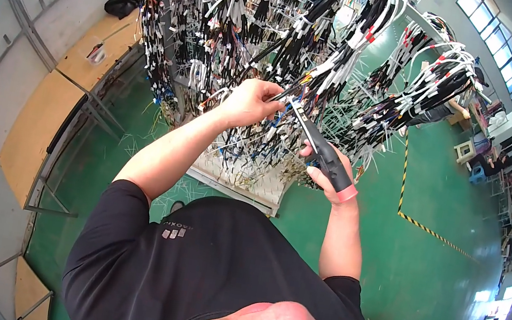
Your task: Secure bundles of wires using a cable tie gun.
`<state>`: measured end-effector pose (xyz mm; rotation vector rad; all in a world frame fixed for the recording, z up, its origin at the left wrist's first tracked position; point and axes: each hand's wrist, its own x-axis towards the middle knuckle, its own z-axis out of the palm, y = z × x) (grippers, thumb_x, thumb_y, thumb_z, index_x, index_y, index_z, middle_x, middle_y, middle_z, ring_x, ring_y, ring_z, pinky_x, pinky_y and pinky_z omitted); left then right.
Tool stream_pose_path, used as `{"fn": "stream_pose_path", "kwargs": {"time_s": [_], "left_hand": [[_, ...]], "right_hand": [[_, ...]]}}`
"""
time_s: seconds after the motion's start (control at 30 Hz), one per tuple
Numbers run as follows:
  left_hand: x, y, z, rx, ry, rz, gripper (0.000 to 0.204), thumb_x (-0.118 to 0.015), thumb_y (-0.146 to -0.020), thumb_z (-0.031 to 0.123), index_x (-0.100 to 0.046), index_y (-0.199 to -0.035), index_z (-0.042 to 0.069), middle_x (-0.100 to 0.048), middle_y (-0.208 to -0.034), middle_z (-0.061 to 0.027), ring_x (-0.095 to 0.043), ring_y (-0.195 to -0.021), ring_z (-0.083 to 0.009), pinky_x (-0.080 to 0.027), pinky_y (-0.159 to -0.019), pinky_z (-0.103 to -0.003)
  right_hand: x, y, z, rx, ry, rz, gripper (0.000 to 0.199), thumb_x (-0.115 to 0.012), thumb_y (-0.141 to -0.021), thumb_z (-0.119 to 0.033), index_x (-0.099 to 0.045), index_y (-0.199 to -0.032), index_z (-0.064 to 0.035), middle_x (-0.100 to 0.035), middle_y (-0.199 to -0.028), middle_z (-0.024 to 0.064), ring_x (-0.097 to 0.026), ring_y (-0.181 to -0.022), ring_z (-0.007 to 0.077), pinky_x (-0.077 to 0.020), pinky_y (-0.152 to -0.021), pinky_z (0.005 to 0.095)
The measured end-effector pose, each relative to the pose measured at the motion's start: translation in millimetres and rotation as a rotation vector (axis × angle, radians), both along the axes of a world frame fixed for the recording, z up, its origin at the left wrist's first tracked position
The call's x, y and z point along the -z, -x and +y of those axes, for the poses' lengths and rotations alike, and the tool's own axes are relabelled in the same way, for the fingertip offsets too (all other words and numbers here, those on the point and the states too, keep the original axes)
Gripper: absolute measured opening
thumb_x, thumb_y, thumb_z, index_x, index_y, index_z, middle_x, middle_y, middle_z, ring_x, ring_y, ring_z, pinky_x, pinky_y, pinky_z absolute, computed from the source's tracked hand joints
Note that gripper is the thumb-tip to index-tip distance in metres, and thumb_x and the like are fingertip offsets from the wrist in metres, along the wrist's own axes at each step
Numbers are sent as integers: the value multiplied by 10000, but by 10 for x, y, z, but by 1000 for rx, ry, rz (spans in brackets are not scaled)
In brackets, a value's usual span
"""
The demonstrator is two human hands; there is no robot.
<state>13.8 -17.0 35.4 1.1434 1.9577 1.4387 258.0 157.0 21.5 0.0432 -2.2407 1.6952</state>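
Left hand (251, 100) pinched a wire bundle (294, 89), apparently; right hand (327, 165) clenched black-handled cutters (321, 149) at the harness rack (275, 36).

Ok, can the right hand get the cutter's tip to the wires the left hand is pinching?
Probably yes. The right hand holds the black-handled cutter, whose tip already meets the wires beside the left hand; nothing stands between them, though neighbouring bundles crowd close.

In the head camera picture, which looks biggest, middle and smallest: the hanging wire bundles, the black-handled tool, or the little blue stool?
1. Hanging wire bundles, biggest by far.
2. Black-handled tool in the right hand.
3. Blue stool, though it stands far from the camera.
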Motion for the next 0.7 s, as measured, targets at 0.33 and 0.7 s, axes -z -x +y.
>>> {"fn": "stream_pose_path", "kwargs": {"time_s": [0.33,0.7], "left_hand": [[-101,-148,-44,-150,-73,482,240,-745,-897,184,-771,-1056,5,-731,-847,-220,-736,-821,-402,-574,-764,-466],[-97,-100,-25,-131,-60,492,221,-769,-861,177,-760,-1032,37,-722,-890,-207,-724,-854,-411,-557,-752,-487]], "right_hand": [[-260,38,-181,187,-626,76,567,-734,-754,42,-658,-1316,30,-709,-1089,134,-711,-944,267,-568,-867,343],[-89,136,-87,193,-536,1,539,-903,-748,-34,-679,-1238,-9,-666,-1053,96,-688,-950,245,-566,-875,350]]}}
